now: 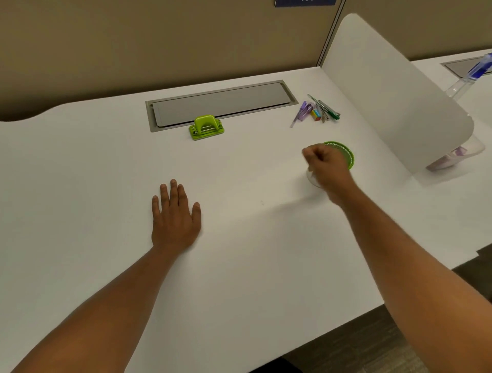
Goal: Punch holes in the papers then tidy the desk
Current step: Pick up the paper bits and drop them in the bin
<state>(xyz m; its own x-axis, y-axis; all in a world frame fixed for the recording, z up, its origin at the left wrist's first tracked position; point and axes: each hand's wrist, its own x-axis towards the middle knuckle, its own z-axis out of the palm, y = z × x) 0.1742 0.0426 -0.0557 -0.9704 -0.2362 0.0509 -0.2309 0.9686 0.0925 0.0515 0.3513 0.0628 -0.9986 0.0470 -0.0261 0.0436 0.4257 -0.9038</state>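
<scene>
The green hole punch (206,127) sat far back on the white counter (80,173), right at the edge of the gray cable lid (221,102), and I was not touching it. I could not see any papers on the counter. My left hand (174,217) lay flat, its fingers straight and a little spread. My right hand (326,165) was curled up over a clear thing I could not make out, just in front of the green mesh cup (346,154) — I could not tell if my fingers pinched anything. A little pile of pens and clips (316,111) lay behind the cup, near the white divider (386,93).

What could go wrong? My right hand was so close to the cup that a bump might tip it over — then it could roll into the pens. The pens could roll too if I grabbed them fast.

I could not read any words; the blue sign (304,2) at the top was cut off.
</scene>
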